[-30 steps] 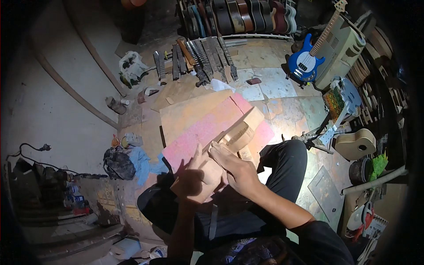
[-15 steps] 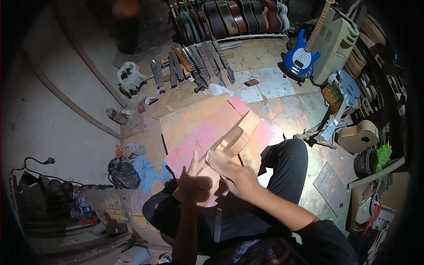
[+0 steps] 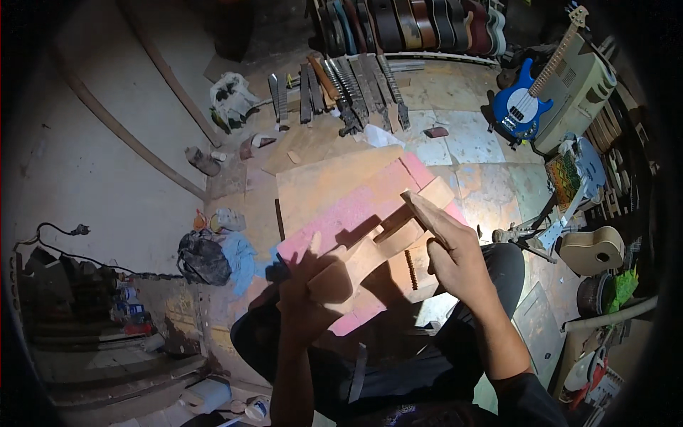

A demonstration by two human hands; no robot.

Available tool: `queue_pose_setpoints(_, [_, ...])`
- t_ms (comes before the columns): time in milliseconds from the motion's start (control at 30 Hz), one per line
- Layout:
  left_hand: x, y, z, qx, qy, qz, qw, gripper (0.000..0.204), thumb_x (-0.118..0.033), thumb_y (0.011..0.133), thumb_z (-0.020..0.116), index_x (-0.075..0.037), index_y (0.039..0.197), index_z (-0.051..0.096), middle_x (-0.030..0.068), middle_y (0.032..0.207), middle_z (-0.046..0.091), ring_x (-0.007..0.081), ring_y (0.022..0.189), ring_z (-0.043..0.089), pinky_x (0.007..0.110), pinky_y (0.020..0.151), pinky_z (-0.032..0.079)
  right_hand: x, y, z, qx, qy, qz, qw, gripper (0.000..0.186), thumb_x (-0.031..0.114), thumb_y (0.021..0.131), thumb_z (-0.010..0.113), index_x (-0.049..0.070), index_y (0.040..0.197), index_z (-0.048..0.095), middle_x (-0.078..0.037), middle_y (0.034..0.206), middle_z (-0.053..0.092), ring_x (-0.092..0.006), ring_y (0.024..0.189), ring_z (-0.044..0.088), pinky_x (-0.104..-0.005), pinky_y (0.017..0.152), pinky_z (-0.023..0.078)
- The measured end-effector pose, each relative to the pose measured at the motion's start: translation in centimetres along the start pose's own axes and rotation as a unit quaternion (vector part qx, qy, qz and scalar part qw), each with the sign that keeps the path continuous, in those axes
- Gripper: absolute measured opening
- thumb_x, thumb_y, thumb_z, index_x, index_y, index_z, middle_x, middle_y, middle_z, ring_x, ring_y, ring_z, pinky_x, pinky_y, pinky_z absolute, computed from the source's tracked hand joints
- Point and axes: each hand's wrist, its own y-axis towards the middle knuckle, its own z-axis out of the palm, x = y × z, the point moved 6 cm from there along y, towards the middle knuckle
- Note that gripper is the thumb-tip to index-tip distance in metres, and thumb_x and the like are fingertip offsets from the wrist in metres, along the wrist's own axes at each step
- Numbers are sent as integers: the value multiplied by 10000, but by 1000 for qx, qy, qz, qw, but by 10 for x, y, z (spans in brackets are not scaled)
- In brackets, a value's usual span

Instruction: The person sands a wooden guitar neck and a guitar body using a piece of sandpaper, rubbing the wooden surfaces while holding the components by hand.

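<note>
A pale carved wooden piece (image 3: 388, 242) with a thick rounded block at its near end lies slantwise over a pink board (image 3: 334, 220). My left hand (image 3: 299, 292) is in shadow and closed around the near end, thumb pointing up. My right hand (image 3: 459, 260) is at the far part of the wood, its fingers long and pressed together, the thumb held apart below. Something thin and brownish with a dark tip seems to lie along those fingers, but I cannot make it out. Beside the thumb, a dark ribbed rod (image 3: 411, 269) stands out against pale wood.
Beneath the pink board is a tan board (image 3: 313, 178). Rasps and files (image 3: 345, 92) lie in a row beyond. A blue bass guitar (image 3: 523, 107) stands at far right, with an unfinished guitar body (image 3: 592, 250) below. A dark bag (image 3: 204, 256) and blue cloth (image 3: 238, 260) sit left.
My right hand has slid away from the middle of the wooden piece toward its far right end. My left hand keeps its hold on the near end. The whole view has shifted slightly.
</note>
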Motion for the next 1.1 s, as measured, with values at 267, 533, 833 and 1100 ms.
queue_pose_setpoints(267, [9,23,-22,-196,52,103,974,652,-77,738,870,26,1310,576,132,1212,670,249,1092,686,399,979,551,17,10,21,-66,-93,-50,992,736,-150,816,505,12,1531,568,-277,1534,579,-418,1433,564,-435,1183,492])
queue_pose_setpoints(533, [-45,20,-10,-365,333,188,849,430,-23,895,778,61,1294,640,248,1261,691,400,1198,688,457,1049,546,34,0,50,-65,-90,-70,991,767,-117,834,576,67,1576,515,-237,1590,533,-417,1381,596,-460,1086,567])
queue_pose_setpoints(833, [-34,33,-52,-314,211,87,922,315,-16,995,664,63,1300,666,278,1322,671,393,1181,688,449,1048,534,48,-3,69,-60,-79,-81,992,785,-137,830,549,54,1590,496,-230,1610,519,-410,1395,580,-457,1085,552])
queue_pose_setpoints(1100, [-40,16,-42,-354,257,163,884,580,-45,827,829,13,1357,601,233,1348,635,409,1253,625,478,1128,475,53,-2,78,-62,-98,-104,988,774,-104,838,594,66,1587,494,-215,1622,507,-422,1318,633,-468,990,611])
